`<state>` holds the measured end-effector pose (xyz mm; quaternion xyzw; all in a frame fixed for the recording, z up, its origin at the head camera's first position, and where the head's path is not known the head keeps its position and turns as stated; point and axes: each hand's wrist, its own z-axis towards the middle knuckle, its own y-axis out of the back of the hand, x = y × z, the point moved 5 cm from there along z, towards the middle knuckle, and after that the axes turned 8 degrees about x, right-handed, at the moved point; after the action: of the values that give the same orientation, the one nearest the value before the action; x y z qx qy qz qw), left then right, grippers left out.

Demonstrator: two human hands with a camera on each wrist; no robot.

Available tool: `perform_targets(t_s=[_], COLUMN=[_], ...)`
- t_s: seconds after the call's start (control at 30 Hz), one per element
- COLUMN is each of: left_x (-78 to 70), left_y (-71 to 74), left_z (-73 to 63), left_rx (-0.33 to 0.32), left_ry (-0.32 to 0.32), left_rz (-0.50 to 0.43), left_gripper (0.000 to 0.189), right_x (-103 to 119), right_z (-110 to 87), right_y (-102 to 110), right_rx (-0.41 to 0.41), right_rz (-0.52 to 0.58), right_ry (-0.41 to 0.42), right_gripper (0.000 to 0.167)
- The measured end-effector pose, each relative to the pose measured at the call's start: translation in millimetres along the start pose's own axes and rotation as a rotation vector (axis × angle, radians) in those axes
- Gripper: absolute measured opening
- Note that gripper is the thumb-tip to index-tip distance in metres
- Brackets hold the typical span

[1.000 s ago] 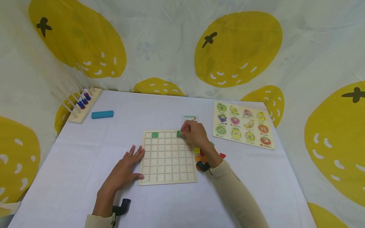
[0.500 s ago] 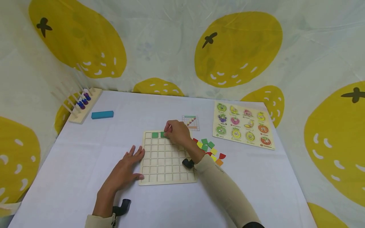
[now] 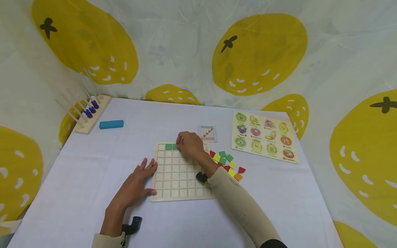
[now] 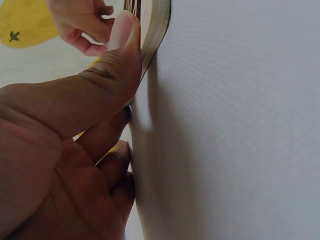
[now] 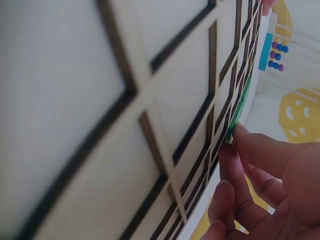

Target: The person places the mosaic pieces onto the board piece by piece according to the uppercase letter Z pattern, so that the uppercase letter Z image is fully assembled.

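Observation:
A wooden grid board (image 3: 175, 186) lies on the white-clothed table in the head view. In its top row a green square tile (image 3: 168, 147) sits in a cell. Beside it is a second green tile (image 3: 174, 146), pinched by my right hand (image 3: 190, 144) between thumb and index finger. The right wrist view shows the thumb at the end of this green tile (image 5: 232, 128), low over the top row. My left hand (image 3: 133, 182) rests along the board's left edge with fingers spread. Its thumb (image 4: 120, 50) touches the lower left corner, and the fingertips are further up that side.
Loose green, yellow, red and orange pieces (image 3: 229, 157) lie right of the board, partly behind my right forearm. A small pattern card (image 3: 212, 139) is behind it. A fruit puzzle board (image 3: 263, 134), a teal block (image 3: 111, 124) and a peg rack with beads (image 3: 83, 129) stand farther back.
My right hand has carried the green tile left along the top row, from near the right corner to beside the first tile. The left hand has stayed in place.

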<state>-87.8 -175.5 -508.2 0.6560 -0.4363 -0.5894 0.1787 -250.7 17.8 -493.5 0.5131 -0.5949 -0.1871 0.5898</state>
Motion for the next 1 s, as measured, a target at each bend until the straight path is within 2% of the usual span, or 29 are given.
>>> perform_targets(t_s=[0.23,0.53,0.7,1.0], left_x=[1.1,1.3,0.5,1.9], left_y=[-1.9,-1.4,-2.1,-3.0], left_z=[1.1,1.5,2.1,1.1], left_rx=[0.002,-0.004,0.000,0.001], left_ry=[-0.005,-0.004,-0.005,-0.002], left_rz=[-0.011,-0.023,-0.022,-0.022], left_gripper=[0.110,0.111,0.111,0.112], right_x=[-13.1,-44.7,-78.1,-128.3], right_z=[-9.0,-37.7,-56.6,-87.9], right_y=[4.4,33.9,49.5,63.8], right_rx=[0.005,-0.068,-0.096,-0.096], right_rz=[0.045,0.152,0.156,0.131], right_ry=[0.006,0.014,-0.030,-0.173], right_gripper=[0.008,0.012,0.013,0.021])
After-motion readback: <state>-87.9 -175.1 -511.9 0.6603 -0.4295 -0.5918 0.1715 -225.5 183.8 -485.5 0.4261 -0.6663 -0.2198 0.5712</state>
